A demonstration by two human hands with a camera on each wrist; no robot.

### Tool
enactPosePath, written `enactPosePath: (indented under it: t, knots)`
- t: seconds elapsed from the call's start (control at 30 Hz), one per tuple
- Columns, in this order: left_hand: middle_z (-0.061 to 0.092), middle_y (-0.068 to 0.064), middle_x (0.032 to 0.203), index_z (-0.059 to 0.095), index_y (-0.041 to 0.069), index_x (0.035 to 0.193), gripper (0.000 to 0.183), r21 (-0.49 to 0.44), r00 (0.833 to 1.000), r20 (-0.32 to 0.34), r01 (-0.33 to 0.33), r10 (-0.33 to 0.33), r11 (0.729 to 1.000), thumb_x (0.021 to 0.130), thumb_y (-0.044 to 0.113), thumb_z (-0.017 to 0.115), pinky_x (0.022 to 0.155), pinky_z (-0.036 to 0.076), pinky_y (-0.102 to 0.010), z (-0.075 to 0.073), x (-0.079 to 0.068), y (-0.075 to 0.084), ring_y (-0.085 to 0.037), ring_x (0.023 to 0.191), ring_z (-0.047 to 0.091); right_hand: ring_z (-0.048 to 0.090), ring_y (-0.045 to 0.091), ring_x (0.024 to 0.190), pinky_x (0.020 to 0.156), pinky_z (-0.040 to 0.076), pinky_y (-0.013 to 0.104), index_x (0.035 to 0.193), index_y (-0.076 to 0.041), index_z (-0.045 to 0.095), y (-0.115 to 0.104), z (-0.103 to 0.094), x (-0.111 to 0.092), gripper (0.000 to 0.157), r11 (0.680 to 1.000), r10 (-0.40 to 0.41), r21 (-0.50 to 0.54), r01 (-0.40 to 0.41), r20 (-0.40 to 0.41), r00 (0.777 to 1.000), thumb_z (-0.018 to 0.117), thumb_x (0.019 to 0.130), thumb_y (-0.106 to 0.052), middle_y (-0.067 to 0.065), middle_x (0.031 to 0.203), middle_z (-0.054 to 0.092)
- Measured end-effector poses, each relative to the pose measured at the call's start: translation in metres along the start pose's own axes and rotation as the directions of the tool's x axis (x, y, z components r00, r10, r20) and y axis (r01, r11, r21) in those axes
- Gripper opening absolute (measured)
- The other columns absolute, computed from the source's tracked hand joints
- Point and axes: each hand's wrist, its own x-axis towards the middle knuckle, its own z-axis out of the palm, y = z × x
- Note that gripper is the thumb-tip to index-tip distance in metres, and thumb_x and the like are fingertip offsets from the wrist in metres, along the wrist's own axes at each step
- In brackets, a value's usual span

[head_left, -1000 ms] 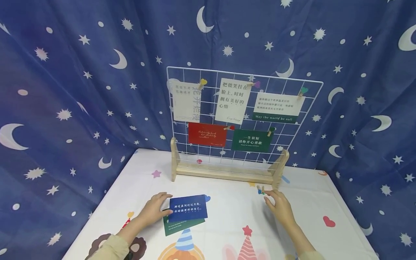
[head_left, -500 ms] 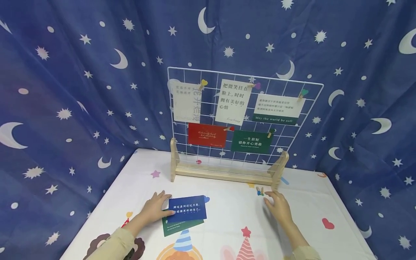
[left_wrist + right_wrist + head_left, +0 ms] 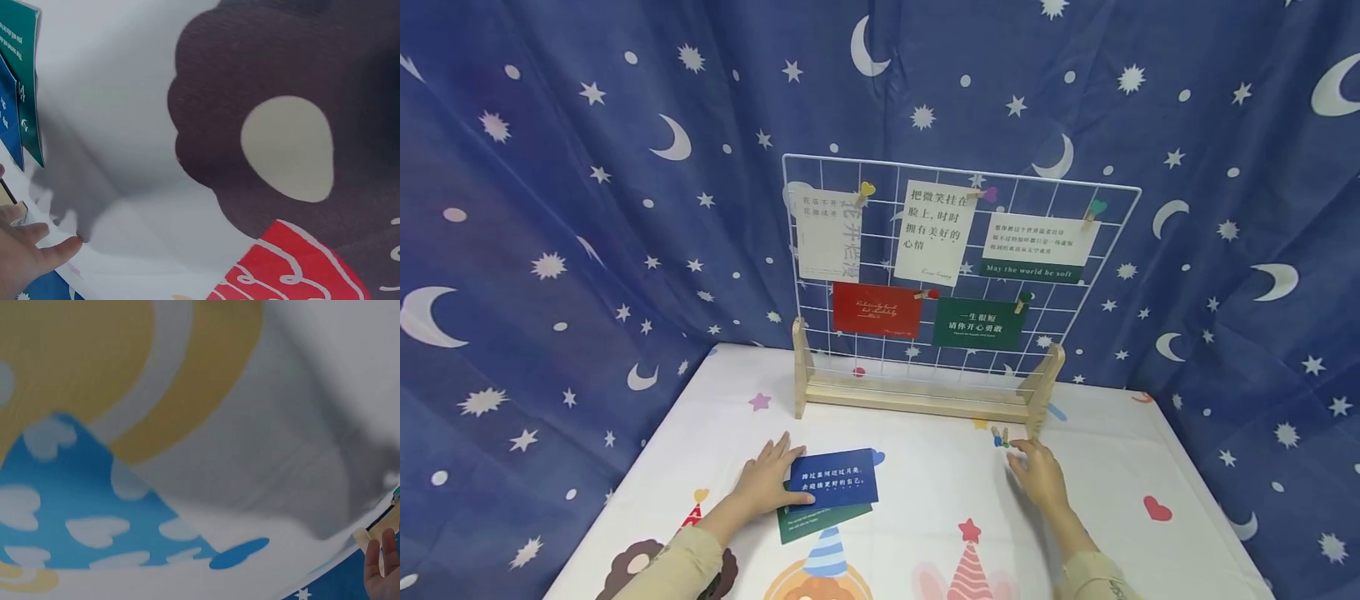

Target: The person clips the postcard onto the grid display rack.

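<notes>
My left hand (image 3: 767,479) lies at the left side of two overlapping cards, fingers spread and thumb resting on the blue card (image 3: 842,481). Under that card, a green card (image 3: 820,523) shows along its lower edge. On the right, my right hand (image 3: 1041,475) is at the small wooden clips (image 3: 1002,437) with blue and green ornaments, index fingertip right beside them and thumb a little apart. In the left wrist view, the left hand's fingers (image 3: 61,253) are extended near the green card (image 3: 25,75). Two fingers of the right hand (image 3: 382,565) show at the right wrist view's corner.
Behind the hands, a white wire grid (image 3: 880,358) stands in a wooden base (image 3: 917,402). Several cards hang on it from clips, including a red card (image 3: 876,310) and a white card (image 3: 932,233). A starry blue curtain (image 3: 625,208) surrounds the patterned white tablecloth (image 3: 925,467).
My left hand has spread its fingers more, and its thumb has moved a little farther onto the blue card. The right hand has stayed by the clips, with little movement.
</notes>
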Motion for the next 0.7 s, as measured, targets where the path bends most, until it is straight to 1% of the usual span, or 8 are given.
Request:
enactPosePath:
  t: [0.1, 0.23, 0.37, 0.47, 0.57, 0.7]
  knots:
    - [0.032, -0.029, 0.147, 0.048, 0.005, 0.135, 0.091, 0.012, 0.999, 0.034, 0.009, -0.01, 1.0, 0.065, 0.053, 0.079, 0.096, 0.028, -0.076, -0.002, 0.001, 0.003, -0.055, 0.132, 0.029, 0.061, 0.043, 0.094, 0.081, 0.051, 0.056, 0.105, 0.003, 0.065, -0.001, 0.003, 0.0, 0.024, 1.0, 0.016, -0.002, -0.016, 0.002, 1.0, 0.065, 0.086, -0.01, 0.024, 0.102, 0.065]
    - [0.036, -0.03, 0.144, 0.049, 0.004, 0.133, 0.09, 0.027, 0.997, 0.075, 0.022, -0.024, 0.999, 0.061, 0.047, 0.083, 0.093, 0.029, -0.077, -0.006, 0.007, 0.009, -0.059, 0.128, 0.03, 0.061, 0.043, 0.094, 0.08, 0.051, 0.055, 0.105, 0.005, 0.065, -0.002, 0.007, 0.0, 0.024, 0.999, 0.021, 0.031, -0.021, -0.011, 1.0, 0.065, 0.086, -0.009, 0.024, 0.101, 0.065]
    - [0.04, -0.03, 0.141, 0.052, 0.005, 0.126, 0.085, 0.032, 0.997, 0.072, 0.033, -0.036, 0.999, 0.058, 0.044, 0.086, 0.091, 0.03, -0.078, -0.007, 0.013, 0.014, -0.061, 0.126, 0.032, 0.061, 0.042, 0.093, 0.08, 0.051, 0.055, 0.103, 0.005, 0.065, -0.001, 0.011, -0.003, 0.022, 0.997, 0.026, 0.07, -0.023, -0.041, 0.999, 0.066, 0.085, -0.007, 0.022, 0.099, 0.065]
    - [0.042, -0.029, 0.139, 0.052, 0.008, 0.12, 0.081, 0.022, 0.997, 0.069, 0.039, -0.04, 0.999, 0.056, 0.043, 0.087, 0.09, 0.031, -0.079, -0.006, 0.016, 0.015, -0.061, 0.124, 0.034, 0.062, 0.041, 0.091, 0.08, 0.051, 0.055, 0.101, 0.005, 0.066, -0.002, 0.013, -0.004, 0.021, 0.997, 0.022, 0.079, -0.018, -0.058, 0.998, 0.066, 0.084, -0.007, 0.022, 0.097, 0.066]
    - [0.043, -0.029, 0.138, 0.052, 0.01, 0.118, 0.079, 0.011, 0.997, 0.069, 0.044, -0.045, 0.999, 0.056, 0.043, 0.087, 0.089, 0.031, -0.079, -0.004, 0.015, 0.014, -0.061, 0.123, 0.035, 0.062, 0.041, 0.091, 0.081, 0.05, 0.055, 0.101, 0.006, 0.066, -0.003, 0.014, -0.002, 0.02, 0.997, 0.022, 0.074, -0.018, -0.051, 0.998, 0.066, 0.084, -0.007, 0.022, 0.097, 0.066]
    - [0.045, -0.028, 0.135, 0.052, 0.01, 0.116, 0.079, 0.007, 0.998, 0.047, 0.036, -0.036, 0.999, 0.054, 0.043, 0.088, 0.087, 0.032, -0.079, -0.003, 0.012, 0.011, -0.06, 0.121, 0.037, 0.061, 0.042, 0.093, 0.08, 0.051, 0.054, 0.101, 0.005, 0.065, -0.005, 0.014, 0.006, 0.021, 0.999, 0.011, 0.054, -0.009, -0.03, 0.999, 0.065, 0.085, -0.007, 0.022, 0.098, 0.065]
